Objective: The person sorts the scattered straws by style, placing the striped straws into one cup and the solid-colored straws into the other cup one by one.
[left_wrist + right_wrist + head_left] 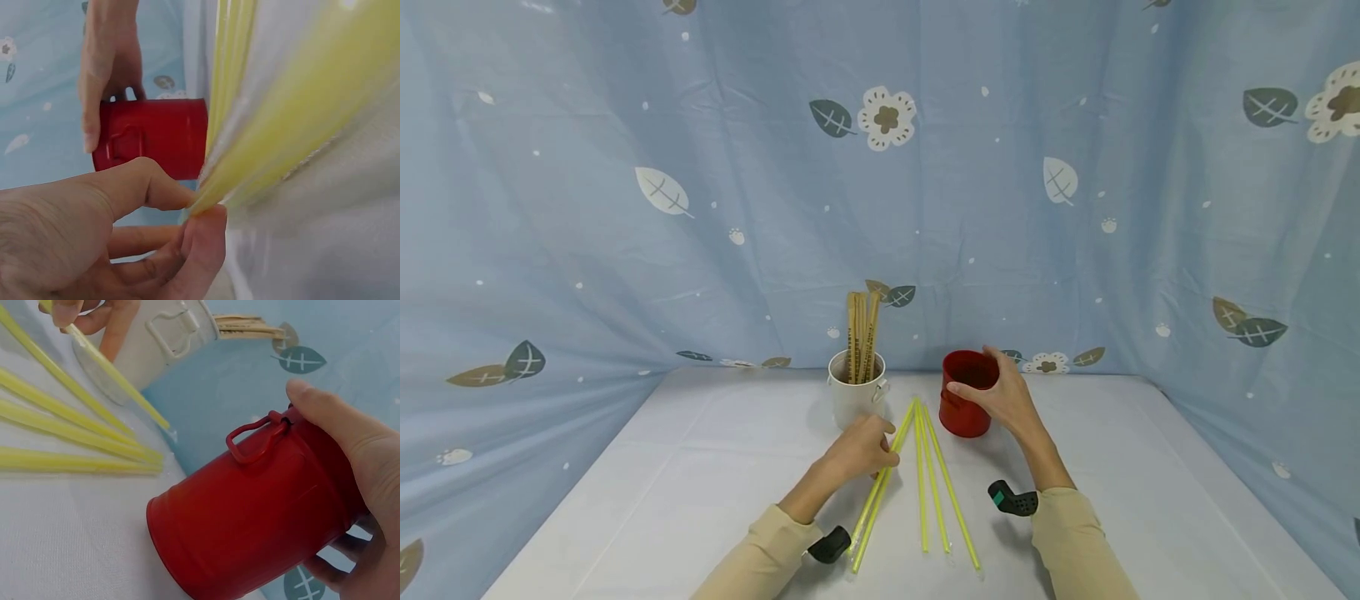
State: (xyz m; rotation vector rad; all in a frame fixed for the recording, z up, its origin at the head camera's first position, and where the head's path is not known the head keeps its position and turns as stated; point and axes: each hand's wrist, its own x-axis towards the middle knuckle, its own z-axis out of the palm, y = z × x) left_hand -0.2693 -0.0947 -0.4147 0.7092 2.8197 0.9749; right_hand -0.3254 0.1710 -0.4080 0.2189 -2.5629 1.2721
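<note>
My left hand [857,450] pinches a thin yellow straw [119,378] between thumb and fingertips; the straw appears to be in clear wrap. Another yellow straw lies right beside it. Three more yellow straws [922,492] spread in a fan on the white table, their far ends close together. With thumb and fingers around its rim, my right hand [1009,400] grips a small red metal bucket [964,418]. The bucket is upright in the head view, and a wire handle [259,440] shows on its side. Its inside looks dark.
Behind my left hand stands a white metal bucket [856,408] holding several wooden chopsticks [861,333]. A blue curtain [775,208] with leaves and flowers hangs along the back of the white-covered table [700,483]. Black camera mounts [1015,502] sit at both wrists.
</note>
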